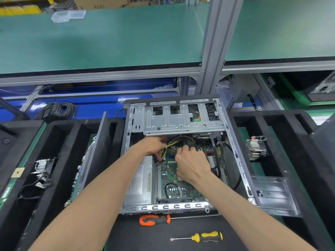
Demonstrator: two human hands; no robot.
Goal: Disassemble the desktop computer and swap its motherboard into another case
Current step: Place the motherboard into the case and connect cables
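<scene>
The open case (174,154) lies near the desk's front edge, with the board (174,180) inside it. The left hand (154,146) pinches the yellow wires (167,148). The right hand (192,165) is curled shut on something I cannot see. A hard tug could snap a plug or bend the board.

Two bare forearms come in from the lower edge of the head view, both uncovered as far as the frame shows: no sleeve, cuff or glove. The left hand (153,144) and the right hand (192,164) are bare too, with no ring, watch or wristband in sight. The knuckles and tendons of the right hand show plainly; the left fingers are partly hidden.
</scene>
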